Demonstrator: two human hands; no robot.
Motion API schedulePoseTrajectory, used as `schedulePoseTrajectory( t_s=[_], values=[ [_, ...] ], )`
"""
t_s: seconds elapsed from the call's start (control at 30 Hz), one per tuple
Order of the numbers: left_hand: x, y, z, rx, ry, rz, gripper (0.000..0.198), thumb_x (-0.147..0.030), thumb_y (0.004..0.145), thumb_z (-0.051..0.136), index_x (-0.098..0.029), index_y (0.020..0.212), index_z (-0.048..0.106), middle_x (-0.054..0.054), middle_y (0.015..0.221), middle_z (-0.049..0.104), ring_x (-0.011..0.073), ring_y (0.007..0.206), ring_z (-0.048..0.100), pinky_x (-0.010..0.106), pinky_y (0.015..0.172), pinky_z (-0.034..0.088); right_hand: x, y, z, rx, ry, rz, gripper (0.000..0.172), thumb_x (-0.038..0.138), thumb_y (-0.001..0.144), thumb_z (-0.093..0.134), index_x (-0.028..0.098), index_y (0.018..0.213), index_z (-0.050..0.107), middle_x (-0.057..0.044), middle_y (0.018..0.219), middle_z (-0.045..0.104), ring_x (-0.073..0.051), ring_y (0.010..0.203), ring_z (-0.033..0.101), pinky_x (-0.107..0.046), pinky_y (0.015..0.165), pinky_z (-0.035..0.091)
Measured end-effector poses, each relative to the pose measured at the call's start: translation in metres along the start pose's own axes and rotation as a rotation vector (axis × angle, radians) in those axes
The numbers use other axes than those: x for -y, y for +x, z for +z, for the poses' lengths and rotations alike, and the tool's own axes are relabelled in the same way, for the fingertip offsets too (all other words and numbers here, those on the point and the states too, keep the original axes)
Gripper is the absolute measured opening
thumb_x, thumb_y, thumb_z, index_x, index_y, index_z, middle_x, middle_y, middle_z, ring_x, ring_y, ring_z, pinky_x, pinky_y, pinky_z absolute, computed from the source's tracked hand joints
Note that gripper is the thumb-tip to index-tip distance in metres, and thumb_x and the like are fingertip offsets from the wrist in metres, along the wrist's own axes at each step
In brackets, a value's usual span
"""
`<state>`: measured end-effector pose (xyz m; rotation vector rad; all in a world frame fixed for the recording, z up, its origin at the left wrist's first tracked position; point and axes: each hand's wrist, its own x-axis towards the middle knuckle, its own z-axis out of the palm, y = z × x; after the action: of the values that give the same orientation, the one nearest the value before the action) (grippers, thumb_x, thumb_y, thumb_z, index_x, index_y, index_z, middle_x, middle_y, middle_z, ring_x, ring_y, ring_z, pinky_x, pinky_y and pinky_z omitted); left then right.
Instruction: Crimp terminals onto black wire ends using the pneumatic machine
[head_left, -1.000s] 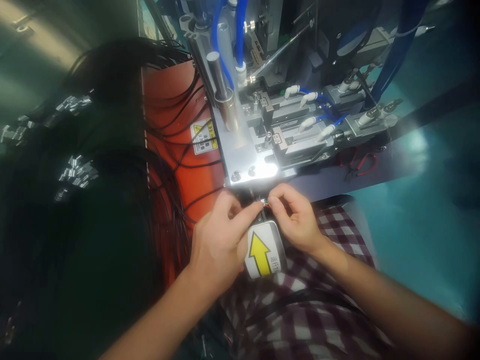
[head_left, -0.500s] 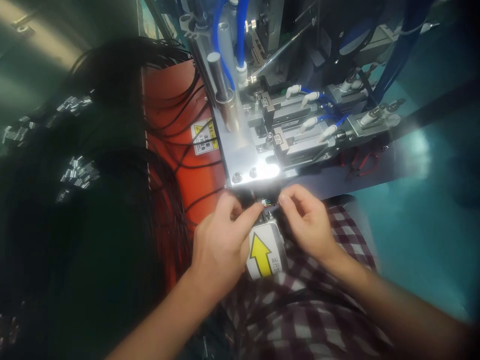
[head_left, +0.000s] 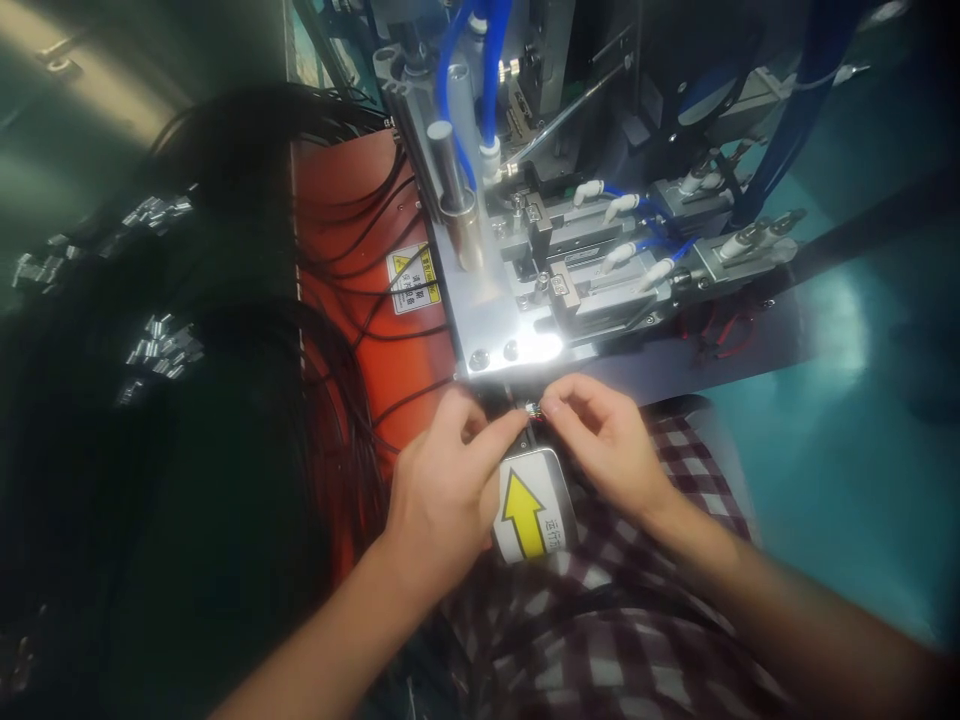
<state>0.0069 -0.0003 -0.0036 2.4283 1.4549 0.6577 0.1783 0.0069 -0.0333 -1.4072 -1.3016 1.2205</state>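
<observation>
My left hand [head_left: 446,475] is closed in a pinch at the front edge of the machine, thumb and fingertips on the end of a cable. From that pinch a short tuft of thin coloured wires [head_left: 533,410] sticks out toward the right. The fingertips of my right hand [head_left: 611,440] are pinched together at the tips of these wires, touching them. Fingers cover most of the cable end, so its exact shape is hidden. Just below the hands sits a white machine part with a yellow arrow [head_left: 523,510].
Above the hands stands a metal machine [head_left: 495,340] with blue air hoses [head_left: 493,80] and cylinders. Black cables [head_left: 337,350] run over an orange panel [head_left: 409,365] at left, with shiny metal-ended connectors [head_left: 165,345] beyond. Red-handled pliers [head_left: 724,335] lie at right.
My right hand has moved left, closing the gap to the coloured wires, and its fingertips now meet them. My left hand stays in nearly the same place. The view has shifted slightly.
</observation>
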Motion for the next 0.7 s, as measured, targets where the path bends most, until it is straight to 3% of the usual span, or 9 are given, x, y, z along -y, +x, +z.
schedulePoseTrajectory(
  t_s=[0.7],
  values=[
    [0.0026,-0.0014,0.0010,0.017,0.020,0.019,0.031,-0.014,0.087,0.047,-0.021,0.109,0.068,0.002,0.082,0.048,0.0114,0.063,0.050,0.020,0.052,0.042,-0.0072,-0.0010,0.0020,0.010,-0.050,-0.047,0.014,0.024,0.090,0.050,0.020,0.077,0.050,-0.001,0.074,0.051,-0.015,0.070,0.051,-0.028,0.062,0.043]
  ],
)
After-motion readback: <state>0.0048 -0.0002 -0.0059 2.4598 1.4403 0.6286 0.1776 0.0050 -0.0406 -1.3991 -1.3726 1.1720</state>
